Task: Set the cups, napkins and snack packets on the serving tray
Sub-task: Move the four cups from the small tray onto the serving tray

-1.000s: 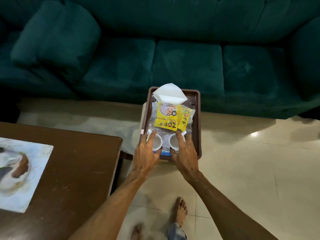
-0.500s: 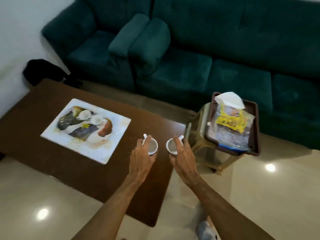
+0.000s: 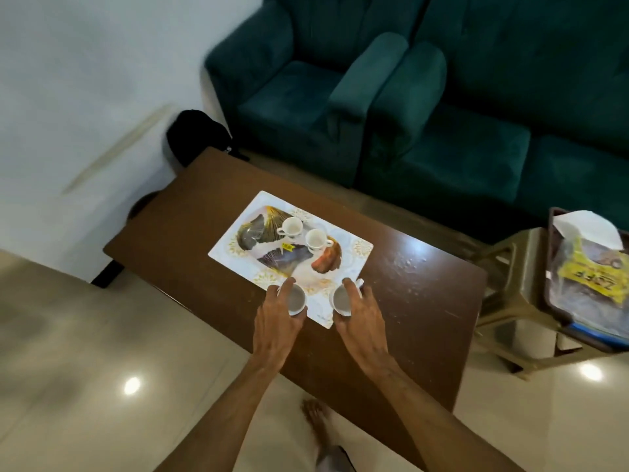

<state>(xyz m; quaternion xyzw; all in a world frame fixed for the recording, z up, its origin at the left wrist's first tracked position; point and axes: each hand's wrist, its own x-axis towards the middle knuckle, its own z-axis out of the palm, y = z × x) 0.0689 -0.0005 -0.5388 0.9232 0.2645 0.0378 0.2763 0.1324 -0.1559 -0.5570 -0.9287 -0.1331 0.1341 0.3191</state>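
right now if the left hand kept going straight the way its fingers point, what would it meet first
Probably the nearer of the two white cups already on the serving tray, the one at. The left hand, holding a cup, points up and slightly right across the tray; depth is hard to judge.

White cups [image 3: 294,226], white shell-patterned serving tray [image 3: 354,264], yellow snack packet [image 3: 594,272], teal sofa [image 3: 476,97], brown table [image 3: 425,301]

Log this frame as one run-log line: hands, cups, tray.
left hand: holds white ceramic cup | right hand: holds second white cup | both over patterned white serving tray | two cups already there
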